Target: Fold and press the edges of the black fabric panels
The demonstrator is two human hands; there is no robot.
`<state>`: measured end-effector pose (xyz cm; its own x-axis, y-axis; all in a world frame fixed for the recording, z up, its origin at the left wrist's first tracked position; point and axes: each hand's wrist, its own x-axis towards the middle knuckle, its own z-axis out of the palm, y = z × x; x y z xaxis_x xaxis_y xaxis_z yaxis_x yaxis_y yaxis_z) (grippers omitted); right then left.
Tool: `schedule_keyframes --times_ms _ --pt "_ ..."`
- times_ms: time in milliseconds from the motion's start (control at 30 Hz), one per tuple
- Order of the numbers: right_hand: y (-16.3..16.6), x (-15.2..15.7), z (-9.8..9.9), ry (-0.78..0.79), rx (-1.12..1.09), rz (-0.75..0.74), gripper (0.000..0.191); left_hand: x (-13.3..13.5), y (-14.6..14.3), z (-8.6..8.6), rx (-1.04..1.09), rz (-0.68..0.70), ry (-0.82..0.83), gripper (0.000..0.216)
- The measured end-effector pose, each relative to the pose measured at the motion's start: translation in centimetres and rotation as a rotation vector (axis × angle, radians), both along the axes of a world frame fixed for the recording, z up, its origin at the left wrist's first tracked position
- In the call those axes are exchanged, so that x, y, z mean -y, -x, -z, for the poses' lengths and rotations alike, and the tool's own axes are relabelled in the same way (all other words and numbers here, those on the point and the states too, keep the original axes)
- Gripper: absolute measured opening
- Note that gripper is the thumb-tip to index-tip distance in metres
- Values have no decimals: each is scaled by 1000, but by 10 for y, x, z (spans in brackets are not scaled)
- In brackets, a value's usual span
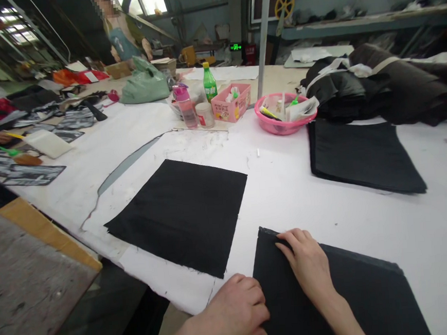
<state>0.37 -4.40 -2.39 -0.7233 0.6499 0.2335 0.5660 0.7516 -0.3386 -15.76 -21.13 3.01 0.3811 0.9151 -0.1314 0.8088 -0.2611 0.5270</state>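
A black fabric panel (357,291) lies on the white-covered table right in front of me, with a narrow strip folded along its far edge. My right hand (308,261) rests on that far edge, its thumb and fingers pinching the fold near the left corner. At the panel's left edge is my left hand (238,305), fingers curled round the cloth; part of its grip is hidden. Just left of it, another black fabric panel (184,212) lies flat, apparently several layers with slightly uneven edges. To the far right sits a thicker stack of black panels (358,157).
Behind the panels stand a pink basin (286,126), a pink box (232,105), a green bottle (209,83) and a pink-capped bottle (186,108). Dark fabric rolls (380,88) lie at the right. A metal pole (264,35) rises mid-table. A person (124,36) stands at the back left.
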Motion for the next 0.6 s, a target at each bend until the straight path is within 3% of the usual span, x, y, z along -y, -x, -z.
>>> schedule_keyframes --times_ms 133,333,467,600 --pt "1 -2 0 22 -54 -7 34 -26 9 -2 -21 -141 -17 10" --pt "-2 -3 7 9 -80 -3 28 -90 28 7 -113 -390 -142 13" --pt "-5 -2 13 -2 -133 -2 21 -116 37 16 -76 -393 -113 16" --pt "-5 -1 14 -23 -179 0 19 -126 41 22 -21 -387 -65 20"
